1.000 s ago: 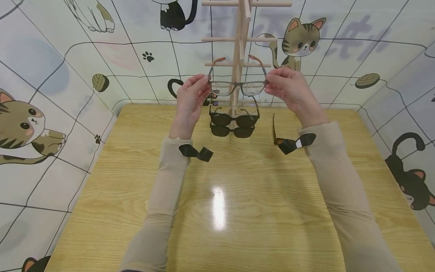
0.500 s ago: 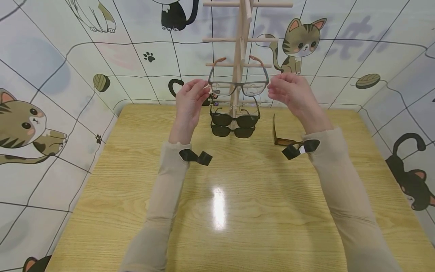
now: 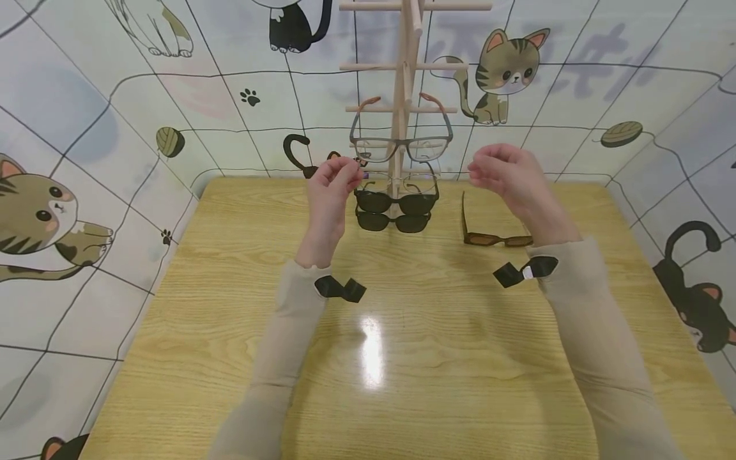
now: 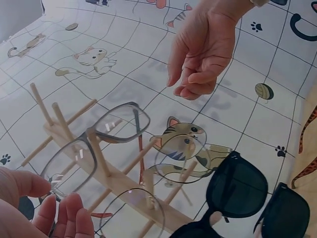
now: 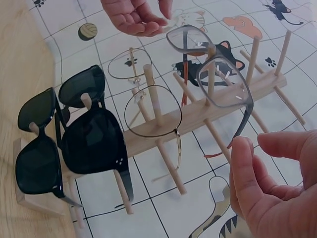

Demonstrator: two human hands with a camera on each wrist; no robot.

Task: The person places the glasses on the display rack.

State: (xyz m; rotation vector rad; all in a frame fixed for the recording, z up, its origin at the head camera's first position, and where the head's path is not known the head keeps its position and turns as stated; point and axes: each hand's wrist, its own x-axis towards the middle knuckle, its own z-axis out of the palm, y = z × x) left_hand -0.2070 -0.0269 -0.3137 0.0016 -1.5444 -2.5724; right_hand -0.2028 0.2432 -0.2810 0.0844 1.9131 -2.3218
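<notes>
My left hand (image 3: pixel 328 204) hangs beside the left edge of the display stand, fingers loosely bent and holding nothing. The right hand (image 3: pixel 517 182) is apart from the stand on its right, also with nothing in its fingers. Between and above them, grey-framed glasses (image 3: pixel 376 139) with orange temple tips rest on the pegs of the wooden eyewear stand (image 3: pixel 401 89). Lower on it sit thin wire-rimmed glasses (image 5: pixel 179 116), then two pairs of dark sunglasses, the upper sunglasses (image 3: pixel 416 204) and the lower sunglasses (image 3: pixel 374 222).
Brown-framed sunglasses (image 3: pixel 483 239) lie on the wooden table (image 3: pixel 431 370), near the right wrist, with one temple pointing back. Bare pegs (image 3: pixel 443 66) stick out from the upper part of the stand. A cat-patterned wall covering (image 3: pixel 247 147) surrounds the table's back and sides.
Both hands have let go of the grey-framed glasses, which stay on the stand. The two hands have come lower and nearer, the right one also moving outward.
</notes>
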